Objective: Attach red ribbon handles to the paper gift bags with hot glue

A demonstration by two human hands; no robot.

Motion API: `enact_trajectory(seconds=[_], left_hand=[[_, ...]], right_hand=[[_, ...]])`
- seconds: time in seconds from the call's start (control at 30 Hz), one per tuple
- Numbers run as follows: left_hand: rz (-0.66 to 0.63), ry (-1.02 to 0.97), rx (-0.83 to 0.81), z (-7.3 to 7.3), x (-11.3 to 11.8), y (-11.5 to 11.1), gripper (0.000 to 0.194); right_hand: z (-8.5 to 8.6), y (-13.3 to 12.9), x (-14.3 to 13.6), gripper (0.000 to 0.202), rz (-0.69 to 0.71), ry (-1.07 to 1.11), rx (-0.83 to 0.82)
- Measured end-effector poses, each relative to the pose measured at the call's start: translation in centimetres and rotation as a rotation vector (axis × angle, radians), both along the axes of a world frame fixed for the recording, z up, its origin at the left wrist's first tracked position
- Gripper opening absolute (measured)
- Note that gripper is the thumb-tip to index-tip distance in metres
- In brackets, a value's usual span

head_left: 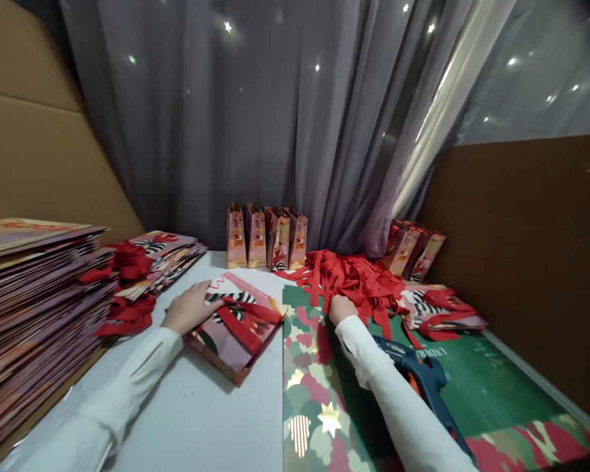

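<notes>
My left hand (pixel 191 307) lies on a pink and purple paper gift bag (pixel 231 354), fingers stretched across its upper left part and thumb near the ribbon. The bag lies flat on the white table, with a zebra-striped print and a red ribbon (pixel 240 329) across its front. At the near edge of a tangled heap of red ribbons (pixel 356 278) is my right hand (pixel 341 308), its fingers curled. The fingertips are turned away, so what they hold is hidden. Beneath my right forearm, a dark blue glue gun (pixel 430 373) is partly covered.
Tall stacks of flat bags (pixel 34 314) fill the left, with red ribbon bundles (pixel 130 314) beside them. Several upright bags (pixel 276 236) stand at the back; more bags (pixel 413 249) stand right. A green patterned board (pixel 491 380) lies under the glue gun. Cardboard walls (pixel 531 249) flank the table.
</notes>
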State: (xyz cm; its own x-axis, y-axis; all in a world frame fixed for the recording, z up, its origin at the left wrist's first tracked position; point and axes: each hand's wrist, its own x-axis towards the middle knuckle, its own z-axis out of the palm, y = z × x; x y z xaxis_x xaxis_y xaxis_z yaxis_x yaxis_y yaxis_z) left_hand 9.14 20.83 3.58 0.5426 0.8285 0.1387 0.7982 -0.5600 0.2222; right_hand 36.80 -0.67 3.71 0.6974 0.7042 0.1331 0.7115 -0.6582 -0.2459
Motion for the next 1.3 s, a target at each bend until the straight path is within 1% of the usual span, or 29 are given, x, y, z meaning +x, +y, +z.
enact_trajectory(seconds=[0.03,0.1,0.17,0.27,0.33,0.37,0.4,0.43,0.47,0.5,0.53,0.57,0.6,0.63,0.67,0.7,0.73,0.8,0.83,0.87,0.9,0.97,1.03,1.13,1.23,1.3], left_hand=[[-0.040,-0.005,0.000,0.1,0.4,0.7,0.069],[-0.095,0.002,-0.010,0.7,1.4,2.1,0.070],[-0.140,0.026,-0.035,1.4,2.2,3.3,0.074],[-0.171,0.068,-0.068,2.9,2.8,4.4,0.086],[-0.166,0.082,-0.068,4.0,2.5,4.0,0.093],[-0.161,0.079,-0.056,4.5,2.2,3.2,0.093],[-0.157,0.066,-0.035,4.9,1.8,1.9,0.089],[-0.148,0.044,-0.003,5.2,1.4,0.1,0.081],[-0.157,0.016,0.032,5.4,1.0,-2.2,0.069],[-0.185,-0.026,0.068,5.4,0.6,-4.8,0.054],[-0.276,-0.093,0.082,5.1,0.3,-7.7,0.041],[-0.359,-0.102,0.049,4.6,0.1,-10.6,0.034],[-0.422,-0.054,-0.002,3.7,0.0,-13.4,0.031],[-0.457,0.039,-0.019,2.7,0.1,-15.8,0.029],[-0.470,0.132,0.015,1.4,0.2,-17.8,0.029],[-0.459,0.200,0.080,0.1,0.5,-19.2,0.030],[-0.454,0.256,0.140,-1.2,0.8,-20.0,0.033],[-0.409,0.334,0.245,-3.3,1.7,-20.3,0.042],[-0.368,0.370,0.276,-4.0,2.2,-19.9,0.044],[-0.316,0.397,0.283,-4.3,2.7,-19.4,0.047],[-0.272,0.416,0.266,-4.5,3.1,-18.8,0.048],[-0.204,0.425,0.204,-4.2,3.8,-17.8,0.047],[-0.186,0.417,0.150,-3.7,4.2,-17.3,0.045],[-0.173,0.416,0.115,-3.3,4.4,-16.7,0.046],[-0.126,0.423,0.058,-3.0,4.5,-16.2,0.049],[-0.102,0.423,0.014,-2.6,4.6,-15.7,0.047]], right_hand=[[0.4,0.2,-0.1,0.021,0.018,0.040,0.045],[1.8,0.9,-0.4,0.035,0.092,0.131,0.162],[3.8,1.9,-0.8,0.042,0.198,0.225,0.285],[7.0,2.8,-2.0,0.045,0.337,0.355,0.432],[8.6,2.7,-3.2,0.047,0.475,0.509,0.584],[9.1,2.4,-3.9,0.046,0.561,0.608,0.682],[9.4,2.0,-4.7,0.044,0.642,0.700,0.779],[9.3,1.6,-5.4,0.040,0.703,0.775,0.860],[9.1,1.1,-6.1,0.035,0.730,0.814,0.909],[8.6,0.7,-6.6,0.030,0.722,0.800,0.918],[7.9,0.4,-7.1,0.025,0.686,0.753,0.912],[7.0,0.3,-7.5,0.022,0.633,0.692,0.910],[6.0,0.2,-7.8,0.019,0.582,0.640,0.915],[4.9,0.2,-7.9,0.019,0.546,0.625,0.916],[3.8,0.3,-8.0,0.020,0.534,0.669,0.900],[2.5,0.5,-8.1,0.024,0.539,0.792,0.849],[1.3,0.6,-8.1,0.028,0.552,0.965,0.757],[-1.1,0.7,-8.1,0.036,0.554,1.285,0.514],[-2.2,0.8,-8.2,0.039,0.530,1.379,0.419],[-3.2,0.8,-8.3,0.040,0.500,1.423,0.360],[-4.0,0.8,-8.4,0.040,0.471,1.431,0.335],[-5.0,0.9,-8.5,0.036,0.431,1.426,0.324],[-5.4,0.9,-8.6,0.029,0.408,1.427,0.321],[-5.4,0.9,-8.4,0.020,0.404,1.418,0.307],[-5.4,0.7,-8.4,0.018,0.420,1.395,0.288],[-5.6,0.8,-8.6,0.018,0.431,1.370,0.283]])
